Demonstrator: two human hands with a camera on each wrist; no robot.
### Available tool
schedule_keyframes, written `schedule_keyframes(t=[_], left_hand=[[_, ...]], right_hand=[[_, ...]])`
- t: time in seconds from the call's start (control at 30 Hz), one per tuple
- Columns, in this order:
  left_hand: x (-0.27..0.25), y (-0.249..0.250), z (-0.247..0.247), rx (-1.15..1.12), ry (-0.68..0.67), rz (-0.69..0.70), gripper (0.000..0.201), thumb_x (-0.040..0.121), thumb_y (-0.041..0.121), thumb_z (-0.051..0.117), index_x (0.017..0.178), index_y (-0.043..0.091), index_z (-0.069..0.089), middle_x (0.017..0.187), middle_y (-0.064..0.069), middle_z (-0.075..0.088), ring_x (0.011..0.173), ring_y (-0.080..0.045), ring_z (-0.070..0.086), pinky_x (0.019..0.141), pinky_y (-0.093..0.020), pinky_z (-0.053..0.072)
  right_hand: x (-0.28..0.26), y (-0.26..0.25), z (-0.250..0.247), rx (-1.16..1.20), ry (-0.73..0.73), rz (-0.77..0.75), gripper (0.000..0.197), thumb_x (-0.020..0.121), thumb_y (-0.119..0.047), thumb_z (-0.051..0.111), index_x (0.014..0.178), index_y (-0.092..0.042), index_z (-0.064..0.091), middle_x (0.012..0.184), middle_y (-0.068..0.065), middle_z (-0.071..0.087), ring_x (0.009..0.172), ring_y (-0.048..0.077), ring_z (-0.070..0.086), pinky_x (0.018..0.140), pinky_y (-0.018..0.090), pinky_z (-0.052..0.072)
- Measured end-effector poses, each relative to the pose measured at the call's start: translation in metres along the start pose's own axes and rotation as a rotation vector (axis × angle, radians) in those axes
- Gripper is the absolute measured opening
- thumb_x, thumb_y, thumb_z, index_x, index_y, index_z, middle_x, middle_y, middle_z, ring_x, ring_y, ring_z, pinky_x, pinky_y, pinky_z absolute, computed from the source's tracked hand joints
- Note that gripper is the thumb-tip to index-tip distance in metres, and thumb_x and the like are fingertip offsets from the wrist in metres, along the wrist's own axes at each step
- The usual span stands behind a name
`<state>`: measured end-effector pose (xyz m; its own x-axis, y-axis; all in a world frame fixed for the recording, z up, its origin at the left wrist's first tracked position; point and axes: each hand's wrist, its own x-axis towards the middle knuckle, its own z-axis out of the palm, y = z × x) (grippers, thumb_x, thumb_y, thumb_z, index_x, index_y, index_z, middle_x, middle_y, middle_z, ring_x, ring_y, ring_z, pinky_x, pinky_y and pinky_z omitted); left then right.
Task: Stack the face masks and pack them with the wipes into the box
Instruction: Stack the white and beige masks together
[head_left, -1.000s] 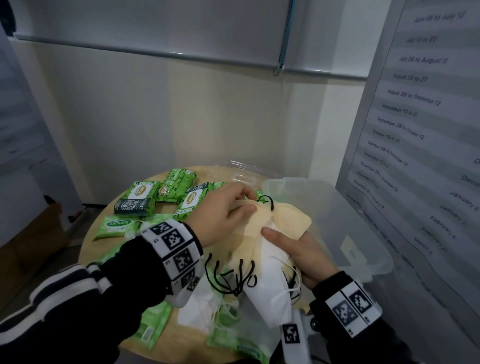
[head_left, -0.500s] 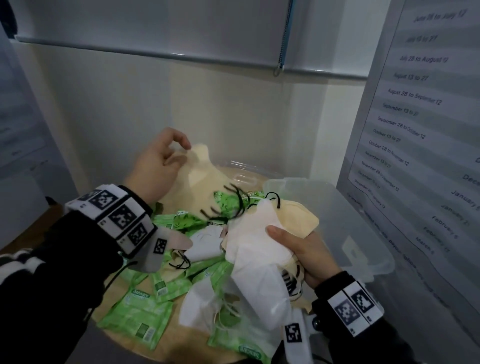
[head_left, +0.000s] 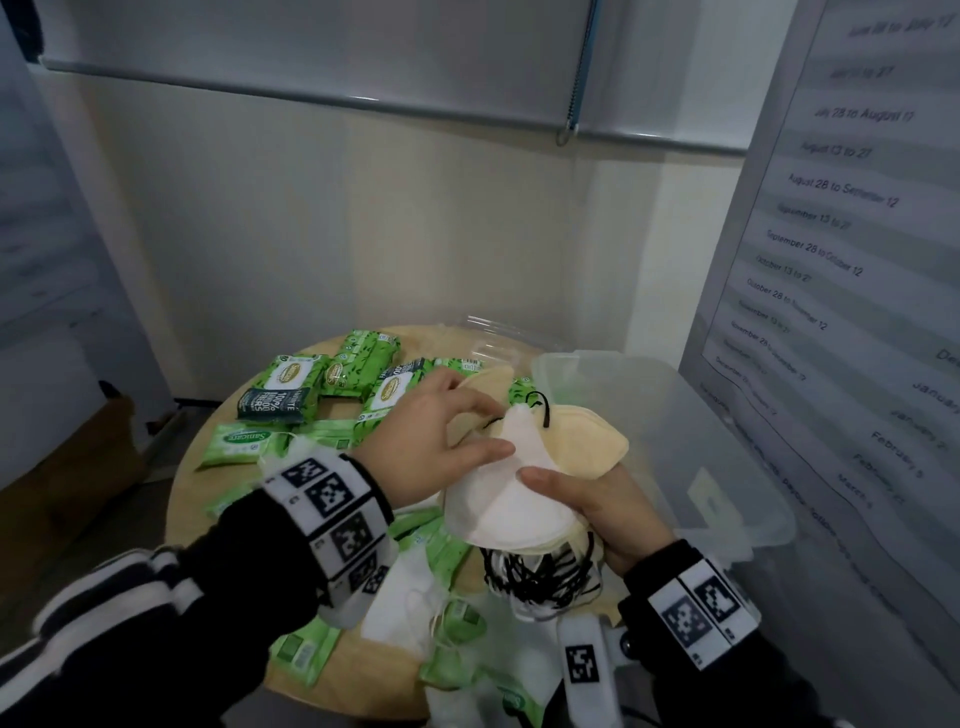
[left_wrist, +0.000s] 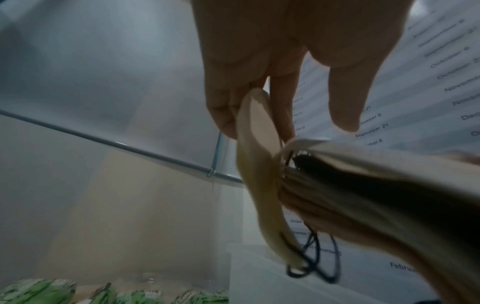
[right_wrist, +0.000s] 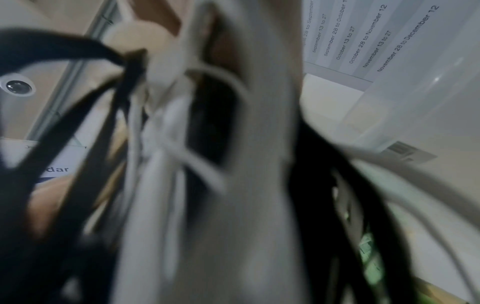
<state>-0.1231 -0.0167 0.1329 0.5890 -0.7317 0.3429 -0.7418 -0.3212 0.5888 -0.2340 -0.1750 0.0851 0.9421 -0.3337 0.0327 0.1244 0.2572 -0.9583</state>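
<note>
Stacking under way, packing not begun: the clear box (head_left: 717, 447) at the table's right edge looks empty, though its floor is only partly visible. Wipe packs (head_left: 283, 384) lie spread over the round table (head_left: 192, 483), and at least one loose white mask (head_left: 395, 608) sits among them. Right hand (head_left: 608, 512) grips the stack of masks (head_left: 511, 512) from below, thumb on top, ear loops hanging down. Left hand (head_left: 431, 441) pinches a beige mask (left_wrist: 257, 156) between fingers, laying it against the stack; thumb extended.
</note>
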Motion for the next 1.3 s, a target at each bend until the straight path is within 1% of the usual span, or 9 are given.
schedule_keyframes(t=[0.17,0.37,0.57,0.7,0.8,0.87,1.07,1.17,1.3], left_hand=[[0.009,0.009,0.01,-0.062,0.102,0.081,0.04,0.074,0.038,0.075,0.109,0.02,0.068,0.09,0.018,0.038,0.09,-0.002,0.04,0.081,0.001,0.027],[0.017,0.011,0.019,-0.055,0.148,0.144,0.022,0.072,0.034,0.076,0.086,0.018,0.075,0.079,0.017,0.044,0.082,-0.012,0.052,0.079,-0.029,0.043],[0.02,0.016,0.018,-0.15,0.314,0.207,0.026,0.07,0.038,0.062,0.075,0.016,0.075,0.074,0.009,0.054,0.072,-0.005,0.052,0.07,-0.027,0.045],[0.022,0.018,0.012,-0.251,0.414,0.138,0.019,0.07,0.033,0.066,0.075,0.016,0.075,0.075,-0.001,0.06,0.073,-0.007,0.056,0.074,-0.022,0.046],[0.029,0.019,0.0,-0.369,0.465,0.018,0.003,0.072,0.017,0.076,0.073,0.018,0.074,0.075,0.002,0.062,0.072,-0.001,0.057,0.074,-0.013,0.043],[0.035,0.016,-0.008,-0.496,0.465,-0.081,0.012,0.075,0.01,0.075,0.07,0.02,0.071,0.072,0.007,0.063,0.067,0.003,0.057,0.068,-0.011,0.043],[0.04,0.01,-0.014,-0.637,0.428,-0.212,0.01,0.074,0.022,0.072,0.065,0.022,0.067,0.065,0.013,0.062,0.067,-0.001,0.055,0.071,-0.016,0.042],[0.037,0.008,-0.006,-0.619,0.424,-0.257,0.008,0.068,0.029,0.07,0.064,0.024,0.066,0.069,0.009,0.064,0.071,-0.003,0.056,0.073,-0.018,0.042],[0.035,0.002,-0.001,-0.569,0.457,-0.281,0.016,0.08,0.016,0.071,0.066,0.023,0.065,0.069,0.01,0.062,0.072,-0.005,0.055,0.079,-0.027,0.043]], right_hand=[[-0.001,-0.002,0.006,-0.11,-0.024,-0.009,0.055,0.063,0.0,0.075,0.116,-0.003,0.06,0.108,0.015,0.07,0.1,0.027,0.067,0.08,0.033,0.056],[-0.001,-0.004,0.008,-0.087,-0.014,0.0,0.054,0.064,0.004,0.078,0.115,-0.006,0.06,0.107,0.013,0.071,0.099,0.026,0.067,0.08,0.031,0.056],[0.0,-0.004,0.006,-0.067,0.012,0.002,0.052,0.068,-0.002,0.078,0.116,-0.009,0.06,0.108,0.011,0.071,0.1,0.027,0.067,0.083,0.035,0.056],[0.001,-0.002,0.003,-0.064,0.015,0.023,0.052,0.067,-0.007,0.074,0.117,-0.009,0.059,0.108,0.012,0.07,0.101,0.028,0.067,0.083,0.036,0.055],[0.001,-0.001,0.0,-0.063,0.01,0.019,0.051,0.069,-0.009,0.073,0.118,-0.011,0.059,0.109,0.012,0.07,0.102,0.028,0.067,0.08,0.035,0.055],[0.001,-0.001,-0.001,-0.043,0.003,0.018,0.052,0.071,-0.007,0.073,0.12,-0.011,0.058,0.112,0.011,0.069,0.104,0.027,0.066,0.079,0.034,0.056],[0.001,-0.003,-0.001,-0.062,0.055,-0.018,0.039,0.072,-0.01,0.067,0.109,-0.018,0.061,0.098,0.0,0.074,0.089,0.015,0.07,0.068,0.026,0.055],[0.003,-0.002,0.0,-0.057,0.098,0.012,0.036,0.076,-0.016,0.064,0.112,-0.018,0.061,0.102,0.004,0.073,0.092,0.02,0.069,0.072,0.03,0.056],[0.004,-0.001,-0.003,-0.056,0.171,0.071,0.025,0.089,-0.021,0.057,0.114,-0.018,0.062,0.11,0.01,0.07,0.102,0.028,0.065,0.089,0.043,0.053]])
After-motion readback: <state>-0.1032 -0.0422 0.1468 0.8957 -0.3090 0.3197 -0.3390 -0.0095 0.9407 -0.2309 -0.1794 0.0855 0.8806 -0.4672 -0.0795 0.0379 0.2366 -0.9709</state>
